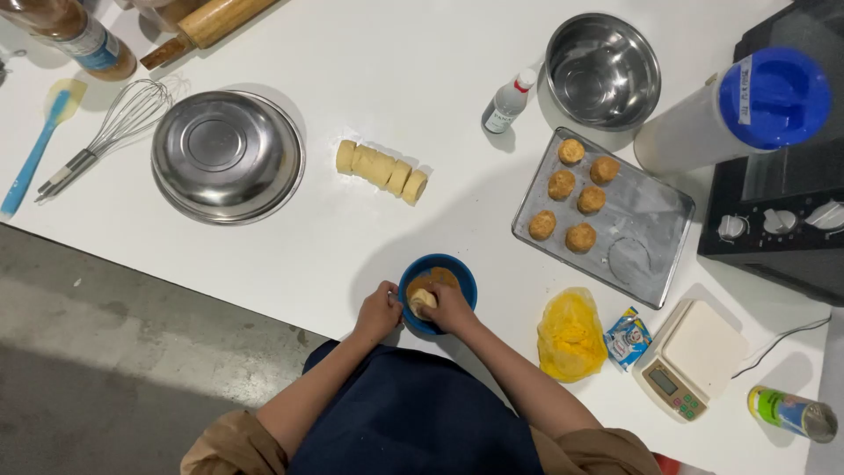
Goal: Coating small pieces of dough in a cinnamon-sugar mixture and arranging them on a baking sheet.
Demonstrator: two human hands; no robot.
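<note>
Now, dough piece (423,301) under right hand (450,308), left hand (378,312) steadying blue bowl (457,273)

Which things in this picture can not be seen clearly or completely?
- Dough piece in the blue bowl: head view, partly covered by the right hand.
- Bowl's left rim: hidden behind the left hand.
- Rolling pin and bottle: cut off by the top edge.
- Oven: cut off by the right edge.
- Scale display: too small to make out.

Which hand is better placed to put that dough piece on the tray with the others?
Probably the right hand. It already holds the dough piece in the blue bowl, and the baking tray lies on that side. The left hand steadies the bowl's rim.
</note>
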